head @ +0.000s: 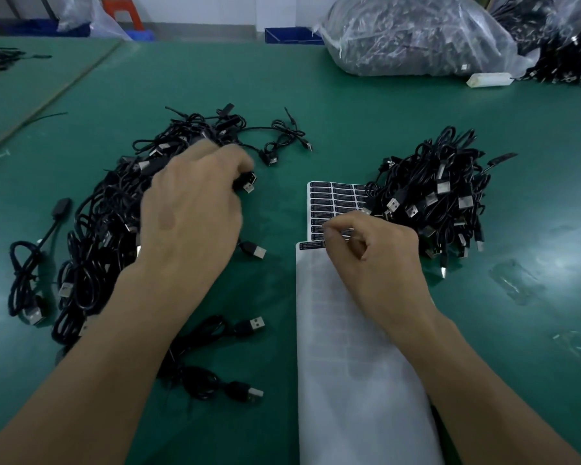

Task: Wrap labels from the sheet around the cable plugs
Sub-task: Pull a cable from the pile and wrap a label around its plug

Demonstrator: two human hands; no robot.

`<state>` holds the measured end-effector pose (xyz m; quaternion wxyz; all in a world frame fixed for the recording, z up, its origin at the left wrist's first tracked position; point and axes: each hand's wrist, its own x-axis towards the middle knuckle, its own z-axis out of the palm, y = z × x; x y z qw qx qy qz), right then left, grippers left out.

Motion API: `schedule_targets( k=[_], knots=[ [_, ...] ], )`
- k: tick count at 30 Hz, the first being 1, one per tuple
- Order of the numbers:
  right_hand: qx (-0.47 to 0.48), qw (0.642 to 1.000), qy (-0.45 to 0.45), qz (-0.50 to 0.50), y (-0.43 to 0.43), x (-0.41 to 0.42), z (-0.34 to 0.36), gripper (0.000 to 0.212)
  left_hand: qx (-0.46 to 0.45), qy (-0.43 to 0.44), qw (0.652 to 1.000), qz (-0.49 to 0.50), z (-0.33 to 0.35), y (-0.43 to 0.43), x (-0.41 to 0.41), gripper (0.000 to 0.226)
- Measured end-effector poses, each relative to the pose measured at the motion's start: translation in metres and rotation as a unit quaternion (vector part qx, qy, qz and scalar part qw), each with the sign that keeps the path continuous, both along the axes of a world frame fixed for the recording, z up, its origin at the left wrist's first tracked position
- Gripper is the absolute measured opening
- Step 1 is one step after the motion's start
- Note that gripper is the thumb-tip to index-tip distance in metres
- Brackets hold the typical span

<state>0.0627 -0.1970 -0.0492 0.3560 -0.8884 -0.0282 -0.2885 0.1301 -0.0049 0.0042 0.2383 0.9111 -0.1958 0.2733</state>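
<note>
A label sheet with rows of black labels lies on the green table, its lower part a bare white backing. My right hand rests on the sheet, thumb and forefinger pinching at a black label near the sheet's middle. My left hand reaches over the left heap of black USB cables and its fingers curl around a cable plug at the heap's right edge. A second heap of cables lies right of the sheet, overlapping its top right corner.
Loose cables with USB plugs lie near the front, left of the sheet. A big clear bag of cables and a white tube sit at the back right. Blue bins stand beyond the green table.
</note>
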Motion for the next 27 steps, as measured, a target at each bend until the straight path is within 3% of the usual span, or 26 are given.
schedule_targets(
  k=[3,6,10,14,21,27],
  knots=[
    [0.004,1.0,-0.008,-0.015,-0.001,0.002,0.001,0.009,-0.048,0.01,0.987,-0.155,0.005,-0.011,-0.006,0.04],
    [0.12,0.992,0.032,0.023,0.001,0.001,0.004,0.031,-0.093,0.083,0.956,-0.267,0.007,-0.017,-0.012,0.042],
    [0.304,0.945,0.071,0.095,0.0,-0.003,0.012,0.026,-0.179,0.275,0.882,-0.337,0.01,-0.015,-0.014,0.047],
    [0.433,0.892,0.091,0.089,-0.003,0.0,0.019,0.034,-0.198,0.35,0.839,-0.367,0.011,-0.009,-0.011,0.049],
    [0.499,0.857,0.082,0.097,-0.009,-0.001,0.025,0.007,-0.119,0.345,0.874,-0.319,0.013,-0.01,-0.011,0.04],
    [0.501,0.855,0.081,0.111,-0.01,0.001,0.023,0.013,-0.117,0.369,0.877,-0.284,0.019,-0.012,-0.018,0.014]
  ],
)
